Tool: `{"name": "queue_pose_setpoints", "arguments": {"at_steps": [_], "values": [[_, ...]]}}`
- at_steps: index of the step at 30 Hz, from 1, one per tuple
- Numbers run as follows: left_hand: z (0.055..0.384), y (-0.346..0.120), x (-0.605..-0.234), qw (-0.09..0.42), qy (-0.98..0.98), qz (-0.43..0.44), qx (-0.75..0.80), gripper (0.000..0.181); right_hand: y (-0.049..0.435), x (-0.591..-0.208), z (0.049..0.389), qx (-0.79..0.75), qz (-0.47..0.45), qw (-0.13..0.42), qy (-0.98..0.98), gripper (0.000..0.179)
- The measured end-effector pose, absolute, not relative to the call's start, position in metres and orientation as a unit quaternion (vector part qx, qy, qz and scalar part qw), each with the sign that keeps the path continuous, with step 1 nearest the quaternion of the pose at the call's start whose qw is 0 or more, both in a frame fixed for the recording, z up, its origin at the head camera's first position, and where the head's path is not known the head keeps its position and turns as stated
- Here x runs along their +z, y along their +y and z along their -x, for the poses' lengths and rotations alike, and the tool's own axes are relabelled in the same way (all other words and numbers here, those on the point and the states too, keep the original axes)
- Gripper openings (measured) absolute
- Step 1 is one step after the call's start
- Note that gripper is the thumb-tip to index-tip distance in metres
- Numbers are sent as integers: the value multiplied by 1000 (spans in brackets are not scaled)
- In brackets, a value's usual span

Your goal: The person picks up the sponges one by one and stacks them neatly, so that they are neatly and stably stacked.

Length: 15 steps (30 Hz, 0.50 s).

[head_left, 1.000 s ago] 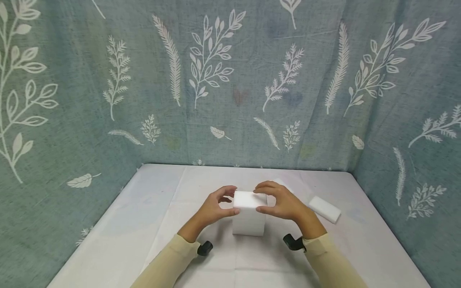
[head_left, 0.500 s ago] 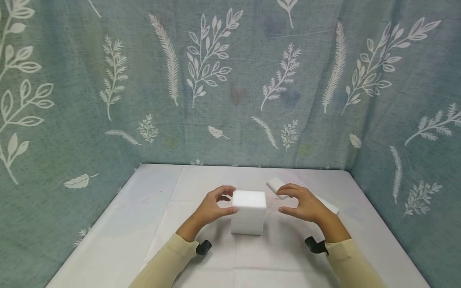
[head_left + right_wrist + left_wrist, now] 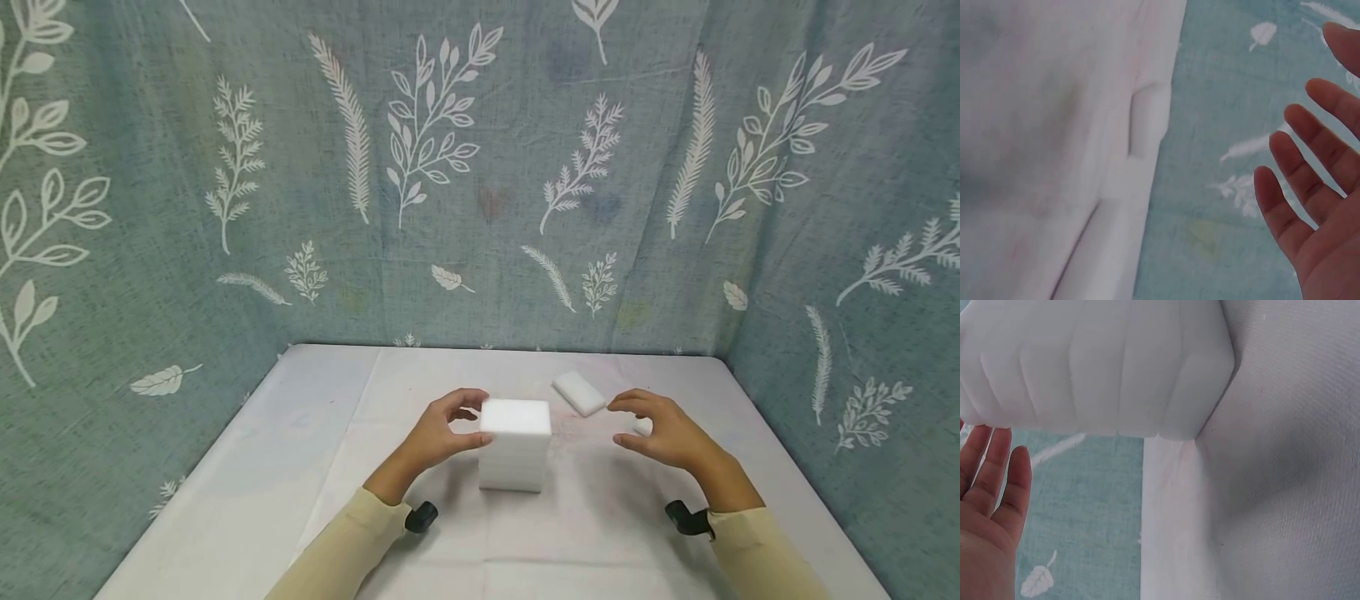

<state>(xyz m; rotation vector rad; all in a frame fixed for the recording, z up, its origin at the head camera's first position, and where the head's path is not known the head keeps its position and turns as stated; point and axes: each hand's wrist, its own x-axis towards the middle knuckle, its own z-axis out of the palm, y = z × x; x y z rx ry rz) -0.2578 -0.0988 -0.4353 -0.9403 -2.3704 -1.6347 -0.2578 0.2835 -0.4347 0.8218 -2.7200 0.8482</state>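
A neat upright stack of white foam sponges [image 3: 513, 450] stands mid-table in the head view; the left wrist view shows the seams between several layers of the stack [image 3: 1097, 369]. At its upper left, my left hand [image 3: 442, 433] touches the side, thumb at the near corner and fingers toward the far one. Those left-hand fingers [image 3: 997, 469] look fairly straight, their tips at the stack's edge. My right hand [image 3: 667, 429] is apart from the stack, to its right, with thumb and fingers spread and nothing between them. Behind it, a loose white sponge [image 3: 642, 427] is mostly hidden.
Another loose white sponge [image 3: 579, 393] lies flat on the white-covered table [image 3: 420, 375], beyond the stack and left of my right hand. Green leaf-patterned cloth [image 3: 487, 167] hangs around the table's back and sides.
My right hand has left the top of the stack and moved right, toward the loose sponges, uncovering one of them. The left hand and the stack keep their places.
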Motion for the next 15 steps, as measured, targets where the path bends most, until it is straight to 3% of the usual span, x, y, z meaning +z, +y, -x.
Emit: {"name": "queue_pose_setpoints", "arguments": {"at_steps": [15], "values": [[260, -102, -438, 57, -765, 325, -553, 49, 320, -451, 251, 255, -237, 98, -932, 38]]}}
